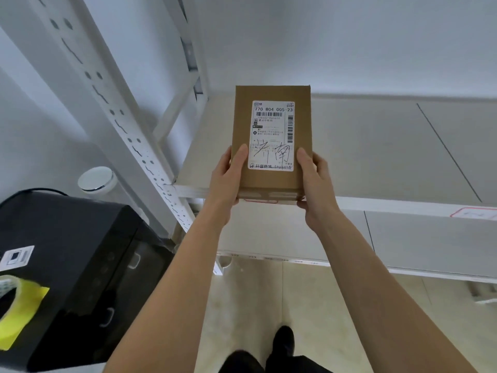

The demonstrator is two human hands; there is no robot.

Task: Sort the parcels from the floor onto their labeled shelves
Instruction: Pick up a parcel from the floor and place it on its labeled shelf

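Two hands grip one brown cardboard parcel (pixel 271 141) by its near end: our left hand (pixel 227 179) wraps the left edge with its thumb laid flat on the top face, and our right hand (pixel 314 184) clasps the right edge the same way, thumb just beside the white shipping label (pixel 273 135). We can't see the fingers curled underneath. That label faces up, printed with barcodes and marked with dark handwriting near our thumbs. We hold the parcel over the front edge of the grey shelf board (pixel 376 146), its far end reaching out above the board near the left corner; whether it touches the surface we cannot tell. A red-outlined tag (pixel 474 212) sits on the white front rail to the right, and another peeks from under the parcel. Below lies a lower shelf (pixel 430 238). Left of us a white perforated upright (pixel 129 135) rises, and nearer stands a black machine (pixel 80 265) carrying a tape roll (pixel 10 297) on a yellow sheet. A dark shoe (pixel 282 343) shows on the pale floor.
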